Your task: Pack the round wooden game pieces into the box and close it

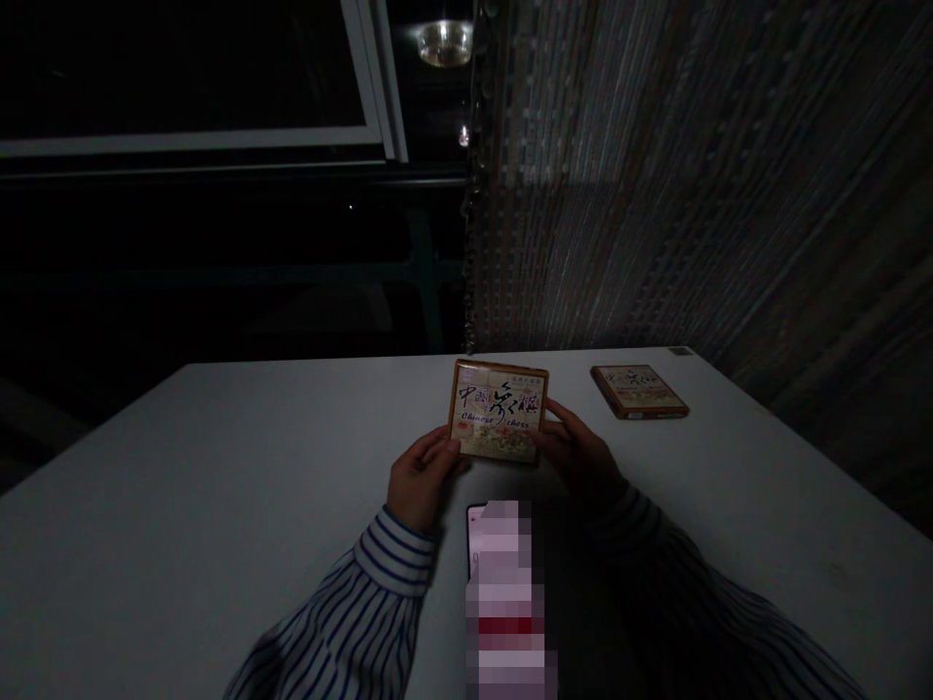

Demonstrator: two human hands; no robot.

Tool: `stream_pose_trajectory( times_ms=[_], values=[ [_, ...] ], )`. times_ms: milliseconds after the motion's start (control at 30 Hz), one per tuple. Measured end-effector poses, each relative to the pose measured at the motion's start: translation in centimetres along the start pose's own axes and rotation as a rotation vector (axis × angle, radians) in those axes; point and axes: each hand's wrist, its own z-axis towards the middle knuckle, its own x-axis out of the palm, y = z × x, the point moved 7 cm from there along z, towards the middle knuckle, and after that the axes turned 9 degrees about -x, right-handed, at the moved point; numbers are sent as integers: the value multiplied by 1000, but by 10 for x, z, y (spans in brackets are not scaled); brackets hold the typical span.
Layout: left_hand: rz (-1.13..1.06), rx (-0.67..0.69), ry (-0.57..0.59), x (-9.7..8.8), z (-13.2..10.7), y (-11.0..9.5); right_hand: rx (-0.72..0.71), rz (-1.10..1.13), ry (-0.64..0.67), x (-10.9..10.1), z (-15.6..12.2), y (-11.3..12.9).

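A flat wooden Chinese chess box point(498, 411) is held over the white table point(219, 467), tilted up toward me so its printed lid shows. My left hand point(418, 478) grips its lower left corner with the thumb on the lid. My right hand point(581, 450) holds the right edge, fingers curled round it. Both sleeves are striped.
A second, similar box point(639, 391) lies flat on the table at the back right. A phone point(502, 583) lies on the table close to me, between my forearms. A beaded curtain point(692, 175) hangs behind the table; a dark window is at the left.
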Motion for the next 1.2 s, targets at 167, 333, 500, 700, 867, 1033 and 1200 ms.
stream_pose_trajectory(
  times_ms=[167,333,500,700,867,1033,1200],
  values=[
    [13,-11,-34,-3,1,1,-14,9,7,0,1,1],
    [0,7,-56,-5,1,-1,-25,-15,41,-1,0,-6],
    [-3,-20,-91,-7,1,1,26,-27,90,1,-1,-13],
    [56,37,-47,0,-2,-3,39,61,81,2,1,-6],
    [148,171,-7,9,-11,-15,68,-16,58,-3,1,-7],
    [414,384,22,15,-19,-25,62,-39,21,-8,3,-7],
    [837,716,46,23,-29,-35,103,9,16,-7,2,-7]
  ],
)
